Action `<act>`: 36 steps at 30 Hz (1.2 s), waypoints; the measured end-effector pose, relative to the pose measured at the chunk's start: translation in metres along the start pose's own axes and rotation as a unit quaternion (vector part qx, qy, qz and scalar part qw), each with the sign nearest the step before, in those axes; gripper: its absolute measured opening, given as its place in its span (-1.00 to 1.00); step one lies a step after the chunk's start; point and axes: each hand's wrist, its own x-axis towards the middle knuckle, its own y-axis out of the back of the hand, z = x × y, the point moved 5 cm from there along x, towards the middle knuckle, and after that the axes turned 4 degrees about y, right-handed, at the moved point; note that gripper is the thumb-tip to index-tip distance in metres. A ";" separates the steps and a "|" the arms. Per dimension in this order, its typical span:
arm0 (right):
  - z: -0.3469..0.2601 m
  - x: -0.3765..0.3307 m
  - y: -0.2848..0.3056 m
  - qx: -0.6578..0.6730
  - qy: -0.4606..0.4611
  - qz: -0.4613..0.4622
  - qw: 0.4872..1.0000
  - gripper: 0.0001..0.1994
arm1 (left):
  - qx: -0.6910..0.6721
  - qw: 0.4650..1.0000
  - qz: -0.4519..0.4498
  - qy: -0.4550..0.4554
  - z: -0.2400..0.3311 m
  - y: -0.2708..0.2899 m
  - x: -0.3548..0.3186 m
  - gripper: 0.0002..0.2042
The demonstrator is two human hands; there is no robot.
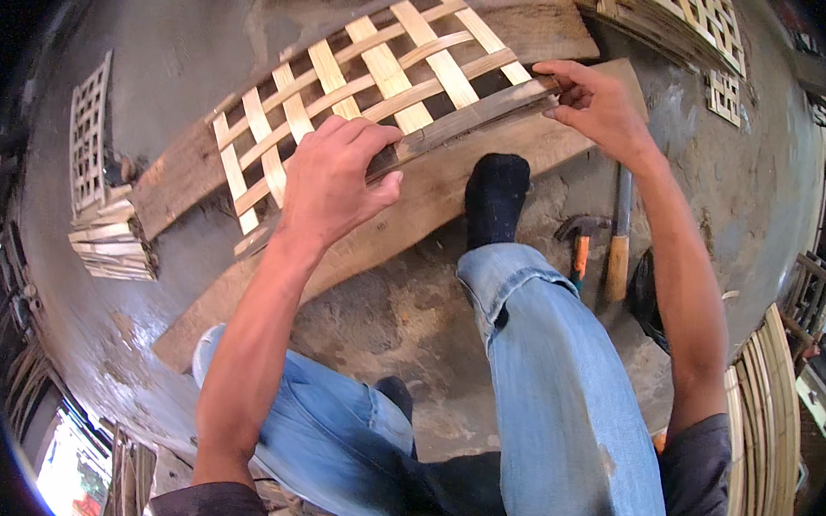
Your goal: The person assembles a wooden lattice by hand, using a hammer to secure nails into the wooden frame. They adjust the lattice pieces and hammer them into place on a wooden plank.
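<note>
A woven lattice panel of pale flat slats lies aslant before me, resting over wooden planks. Along its near edge runs a narrow grey-brown wooden bar. My left hand is closed over this bar near its middle, fingers on the far side and thumb toward me. At the bar's right end, my right hand grips it between thumb and fingers, the index finger stretched along the tip. My foot in a dark sock is set by the near plank, just below the bar.
A hammer with an orange-and-green handle lies beside a wooden-handled tool on the floor. More lattice panels are stacked at far right. Another panel and a slat bundle stand left; long strips lie right.
</note>
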 end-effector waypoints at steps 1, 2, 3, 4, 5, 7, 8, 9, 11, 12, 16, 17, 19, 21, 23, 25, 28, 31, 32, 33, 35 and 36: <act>-0.014 0.004 0.013 -0.015 0.010 0.009 1.000 -0.54 | 0.002 1.000 -0.001 -0.003 0.005 0.016 0.011 -0.65; -0.035 0.011 0.026 -0.032 0.023 0.019 0.999 -0.55 | 0.006 1.000 0.001 -0.006 0.006 0.037 0.022 -0.65; -0.052 0.019 0.032 -0.044 0.042 0.030 0.998 -0.56 | 0.017 1.000 0.005 -0.007 0.007 0.060 0.030 -0.66; -0.066 0.028 0.040 -0.042 0.096 0.055 0.993 -0.60 | 0.001 0.999 -0.033 -0.001 0.004 0.079 0.040 -0.63; -0.081 0.038 0.046 -0.063 0.126 0.063 0.988 -0.61 | 0.009 0.999 -0.034 -0.011 0.001 0.100 0.047 -0.63; -0.104 0.054 0.056 -0.098 0.177 0.078 0.976 -0.62 | 0.026 0.998 -0.045 -0.027 -0.006 0.130 0.066 -0.63; -0.112 0.066 0.058 -0.121 0.193 0.060 0.972 -0.65 | 0.020 0.996 -0.084 -0.006 -0.014 0.145 0.076 -0.62; -0.119 0.077 0.061 -0.132 0.218 0.076 0.964 -0.67 | 0.014 0.995 -0.103 0.007 -0.022 0.155 0.087 -0.62; -0.135 0.098 0.059 -0.149 0.267 0.104 0.946 -0.70 | 0.002 0.990 -0.138 0.040 -0.041 0.173 0.103 -0.62; -0.148 0.104 0.058 -0.149 0.266 0.118 0.945 -0.71 | 0.005 0.981 -0.180 0.069 -0.046 0.178 0.110 -0.61; -0.150 0.131 0.058 -0.129 0.246 0.099 0.955 -0.74 | -0.122 0.966 -0.220 0.064 -0.080 0.178 0.128 -0.53; -0.147 0.134 0.058 -0.121 0.238 0.095 0.959 -0.74 | -0.142 0.961 -0.223 0.077 -0.082 0.177 0.128 -0.53; -0.141 0.142 0.059 -0.105 0.221 0.088 0.966 -0.74 | -0.182 0.951 -0.228 0.100 -0.089 0.176 0.132 -0.52; -0.143 0.143 0.056 -0.086 0.224 0.091 0.967 -0.72 | -0.195 0.948 -0.214 0.135 -0.093 0.176 0.132 -0.51; -0.145 0.142 0.057 -0.125 0.186 0.092 0.970 -0.71 | -0.207 0.944 -0.197 0.163 -0.094 0.175 0.132 -0.50; -0.137 0.144 0.062 -0.083 0.183 0.096 0.975 -0.73 | -0.263 0.928 -0.211 0.161 -0.096 0.172 0.133 -0.50; -0.139 0.131 0.068 -0.040 0.153 0.106 0.982 -0.72 | -0.308 0.907 -0.236 0.164 -0.084 0.178 0.131 -0.50; -0.133 0.114 0.085 -0.006 0.119 0.102 0.988 -0.70 | -0.337 0.894 -0.256 0.145 -0.054 0.189 0.126 -0.51; -0.131 0.115 0.091 -0.037 0.108 0.085 0.990 -0.71 | -0.352 0.887 -0.266 0.140 -0.044 0.193 0.124 -0.46; -0.130 0.112 0.096 -0.005 0.120 0.091 0.989 -0.71 | -0.366 0.879 -0.276 0.133 -0.039 0.195 0.124 -0.40; -0.134 0.099 0.100 0.063 0.141 0.104 0.982 -0.71 | -0.378 0.871 -0.290 0.120 -0.037 0.196 0.125 -0.41; -0.136 0.098 0.102 0.061 0.173 0.094 0.979 -0.70 | -0.383 0.867 -0.297 0.115 -0.033 0.197 0.124 -0.41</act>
